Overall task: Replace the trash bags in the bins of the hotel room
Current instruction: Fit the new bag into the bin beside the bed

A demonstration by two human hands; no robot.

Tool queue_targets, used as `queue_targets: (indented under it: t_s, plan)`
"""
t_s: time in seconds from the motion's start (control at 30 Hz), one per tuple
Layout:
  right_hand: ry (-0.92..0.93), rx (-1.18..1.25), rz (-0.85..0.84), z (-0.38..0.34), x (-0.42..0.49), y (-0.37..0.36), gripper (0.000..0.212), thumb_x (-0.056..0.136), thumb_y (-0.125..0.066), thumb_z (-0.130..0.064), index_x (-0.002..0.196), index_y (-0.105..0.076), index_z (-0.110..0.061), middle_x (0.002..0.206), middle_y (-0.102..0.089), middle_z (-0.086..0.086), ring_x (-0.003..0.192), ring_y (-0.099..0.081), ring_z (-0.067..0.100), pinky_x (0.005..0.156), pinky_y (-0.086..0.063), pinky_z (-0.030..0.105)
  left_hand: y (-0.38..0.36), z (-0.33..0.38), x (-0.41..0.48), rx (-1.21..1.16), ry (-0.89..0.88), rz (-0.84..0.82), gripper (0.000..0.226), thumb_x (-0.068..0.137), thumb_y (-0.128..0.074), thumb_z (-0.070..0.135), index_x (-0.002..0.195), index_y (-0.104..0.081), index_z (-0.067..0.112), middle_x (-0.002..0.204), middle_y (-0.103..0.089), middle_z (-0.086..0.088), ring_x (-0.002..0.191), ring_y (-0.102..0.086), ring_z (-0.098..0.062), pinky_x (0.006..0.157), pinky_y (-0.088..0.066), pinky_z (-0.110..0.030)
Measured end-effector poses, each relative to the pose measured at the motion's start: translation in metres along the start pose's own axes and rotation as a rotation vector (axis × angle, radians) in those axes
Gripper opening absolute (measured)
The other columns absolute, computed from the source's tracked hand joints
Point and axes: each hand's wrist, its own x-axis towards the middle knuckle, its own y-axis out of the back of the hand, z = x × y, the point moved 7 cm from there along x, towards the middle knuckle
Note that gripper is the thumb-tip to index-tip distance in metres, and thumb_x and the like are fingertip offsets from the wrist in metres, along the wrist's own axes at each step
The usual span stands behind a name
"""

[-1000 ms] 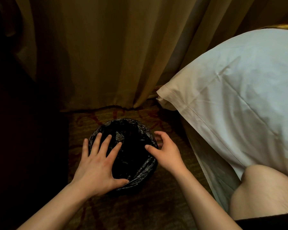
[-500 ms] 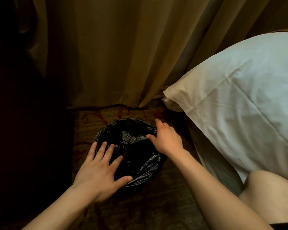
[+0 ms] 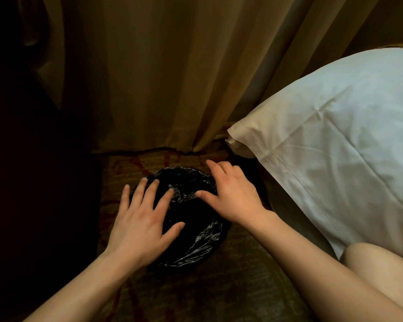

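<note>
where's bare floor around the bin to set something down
Bare carpet lies on the bin's near side; a thinner strip runs between bin and curtain. Crowded: left hand and right hand sit on the rim, a dark shape hems the left, the pillow the right.

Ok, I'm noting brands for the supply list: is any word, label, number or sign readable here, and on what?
None can be read.
The black trash bag shows only creased plastic, with no print.
The white pillow, the curtain and the patterned carpet carry no lettering.
The dark area on the left is too dim to tell.
</note>
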Motion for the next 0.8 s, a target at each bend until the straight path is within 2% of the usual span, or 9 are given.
queue_targets:
  t_s: [0.13, 0.3, 0.5, 0.63, 0.8]
  plan:
    - [0.037, -0.089, 0.020, -0.002, -0.005, 0.006, 0.077, 0.088, -0.052, -0.065, 0.152, -0.027, -0.029, 0.145, -0.041, 0.000, 0.128, -0.041, 0.024, 0.094, -0.051, 0.041, 0.000, -0.005, 0.006, -0.010, 0.047, 0.032, 0.082, 0.086, -0.024, 0.076, 0.150, -0.036, 0.025, 0.157, -0.034, -0.016, 0.149, -0.020, -0.036, 0.118, -0.017, -0.062]
    - [0.040, -0.094, -0.015, 0.002, -0.009, 0.010, 0.076, 0.089, -0.050, -0.065, 0.153, -0.022, -0.035, 0.151, -0.035, 0.001, 0.135, -0.036, 0.025, 0.100, -0.048, 0.042, -0.002, -0.003, 0.007, -0.016, 0.055, 0.043, 0.083, 0.086, -0.024, 0.076, 0.150, -0.037, 0.024, 0.156, -0.034, -0.016, 0.148, -0.021, -0.036, 0.116, -0.020, -0.064]
    - [-0.013, -0.041, -0.071, 0.003, -0.001, 0.021, 0.076, 0.087, -0.051, -0.066, 0.152, -0.026, -0.034, 0.151, -0.035, 0.000, 0.135, -0.036, 0.025, 0.100, -0.048, 0.044, 0.014, -0.001, 0.003, -0.046, 0.128, 0.020, 0.082, 0.086, -0.027, 0.075, 0.150, -0.038, 0.025, 0.157, -0.034, -0.015, 0.149, -0.019, -0.035, 0.116, -0.020, -0.063]
    - [0.000, -0.056, -0.142, -0.010, 0.006, 0.058, 0.077, 0.087, -0.052, -0.065, 0.152, -0.028, -0.032, 0.150, -0.037, 0.001, 0.133, -0.038, 0.027, 0.100, -0.047, 0.044, 0.055, -0.006, -0.015, -0.066, 0.215, 0.014, 0.083, 0.084, -0.029, 0.075, 0.149, -0.040, 0.024, 0.156, -0.035, -0.017, 0.148, -0.019, -0.037, 0.116, -0.018, -0.064]
    - [0.026, -0.058, -0.139, -0.042, 0.014, 0.155, 0.075, 0.088, -0.051, -0.065, 0.152, -0.029, -0.031, 0.147, -0.041, 0.001, 0.132, -0.039, 0.027, 0.103, -0.045, 0.043, 0.154, -0.003, -0.035, -0.078, 0.284, 0.023, 0.084, 0.084, -0.027, 0.077, 0.151, -0.037, 0.026, 0.156, -0.033, -0.016, 0.149, -0.017, -0.036, 0.116, -0.018, -0.064]
